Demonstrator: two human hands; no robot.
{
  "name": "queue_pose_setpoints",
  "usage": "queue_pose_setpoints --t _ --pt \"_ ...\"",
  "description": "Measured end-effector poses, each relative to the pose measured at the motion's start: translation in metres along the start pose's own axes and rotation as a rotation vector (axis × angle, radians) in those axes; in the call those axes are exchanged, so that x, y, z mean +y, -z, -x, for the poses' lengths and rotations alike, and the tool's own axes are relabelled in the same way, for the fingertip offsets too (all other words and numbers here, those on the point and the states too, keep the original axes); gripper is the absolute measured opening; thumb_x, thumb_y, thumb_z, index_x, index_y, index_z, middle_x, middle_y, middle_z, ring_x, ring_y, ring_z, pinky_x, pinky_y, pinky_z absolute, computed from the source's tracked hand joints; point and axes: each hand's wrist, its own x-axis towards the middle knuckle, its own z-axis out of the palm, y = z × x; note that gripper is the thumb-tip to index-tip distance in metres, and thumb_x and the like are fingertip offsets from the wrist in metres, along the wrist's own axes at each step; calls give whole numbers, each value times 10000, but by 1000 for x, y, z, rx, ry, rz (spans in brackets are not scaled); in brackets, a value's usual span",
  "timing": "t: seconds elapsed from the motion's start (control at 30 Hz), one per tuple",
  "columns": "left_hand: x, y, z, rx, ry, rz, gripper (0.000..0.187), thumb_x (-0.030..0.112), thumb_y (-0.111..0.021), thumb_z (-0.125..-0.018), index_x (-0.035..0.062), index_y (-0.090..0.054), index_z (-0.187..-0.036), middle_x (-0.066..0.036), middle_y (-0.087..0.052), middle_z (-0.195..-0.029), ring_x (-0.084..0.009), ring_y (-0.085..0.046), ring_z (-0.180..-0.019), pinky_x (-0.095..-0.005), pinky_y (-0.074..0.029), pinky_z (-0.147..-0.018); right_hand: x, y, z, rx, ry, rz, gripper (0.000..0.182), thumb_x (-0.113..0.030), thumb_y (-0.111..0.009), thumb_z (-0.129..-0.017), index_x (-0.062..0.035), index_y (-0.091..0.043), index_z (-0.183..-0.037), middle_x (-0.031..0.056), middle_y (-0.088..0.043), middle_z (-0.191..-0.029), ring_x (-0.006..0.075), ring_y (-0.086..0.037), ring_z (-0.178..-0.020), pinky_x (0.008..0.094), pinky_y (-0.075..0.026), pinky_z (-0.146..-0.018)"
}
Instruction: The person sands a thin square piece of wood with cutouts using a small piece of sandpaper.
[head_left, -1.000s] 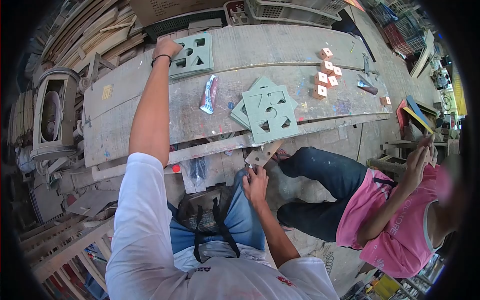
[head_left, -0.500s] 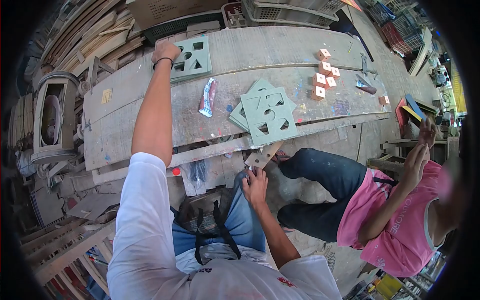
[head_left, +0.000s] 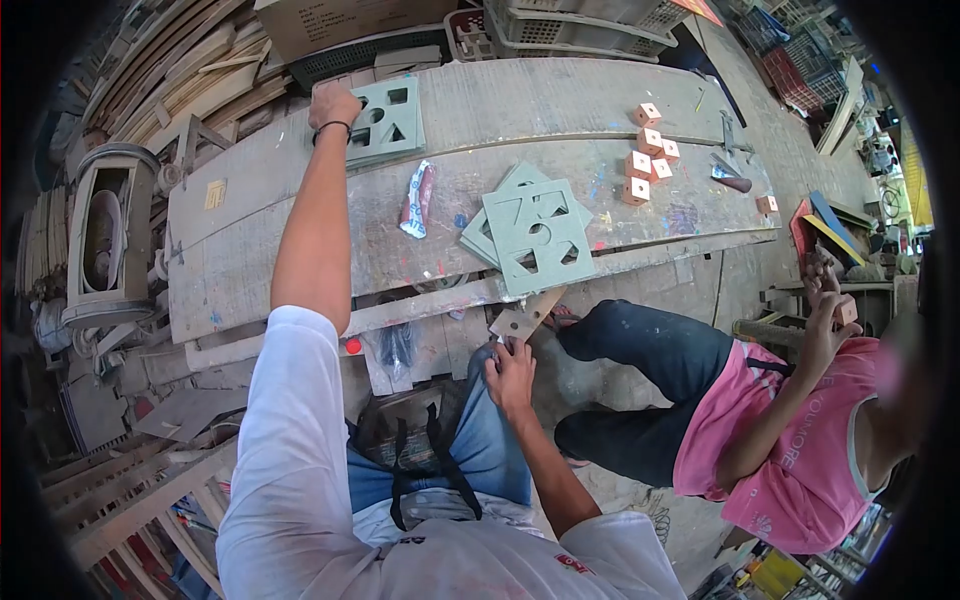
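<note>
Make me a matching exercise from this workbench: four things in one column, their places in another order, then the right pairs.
Things:
1. left hand
2. right hand
3. orange blocks
4. crumpled wrapper

Places:
A. on the bench between the two green piles
B. on the far green stack
C. holding a small wooden piece at the knee
D. far right part of the bench

Pairs: 1-B, 2-C, 3-D, 4-A

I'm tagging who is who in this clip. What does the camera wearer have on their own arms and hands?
The left arm has a short white sleeve and is bare below it; a thin dark band circles the wrist. The left hand and right hand wear no gloves. The right forearm is bare, uncovered.
</note>
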Motion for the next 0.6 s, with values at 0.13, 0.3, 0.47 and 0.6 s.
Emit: queue_pose_setpoints --t 0.13,0.3,0.47,0.6 --pt "-17 -10 -21 39 -95 76 483 294 -698 -760 33 -628 -1161 -192 -616 -1218 -334 -621 -1086 -405 -504 -927 2 -3 0 13 0 -5 321 -231 -638 -776 -92 -645 -1065 144 -522 -1175 331 -461 -1128 464 -393 -896" --pt "-41 22 -9 -70 -212 277 391 315 -698 -725 -13 -665 -935 -186 -676 -884 -347 -665 -709 -375 -535 -692 -2 -3 0 15 -15 6 315 -232 -637 -780 -96 -647 -1065 134 -523 -1177 327 -462 -1135 478 -395 -910" --pt "-72 38 76 -28 -646 -36 358 347 -756 -710 155 -719 -1009 -216 -490 -1349 -403 -426 -1259 -596 -380 -957 1 -8 6 28 -29 -1 306 -235 -627 -785 -104 -652 -1060 131 -525 -1169 321 -465 -1141 484 -398 -915" --pt "-81 22 97 -58 -644 -110 411 359 -778 -711 198 -707 -1082 -147 -245 -1533 -397 -208 -1378 -598 -278 -1032 0 -7 5 48 -28 5 298 -246 -609 -791 -115 -660 -1054 126 -528 -1163 316 -467 -1141 487 -397 -922"
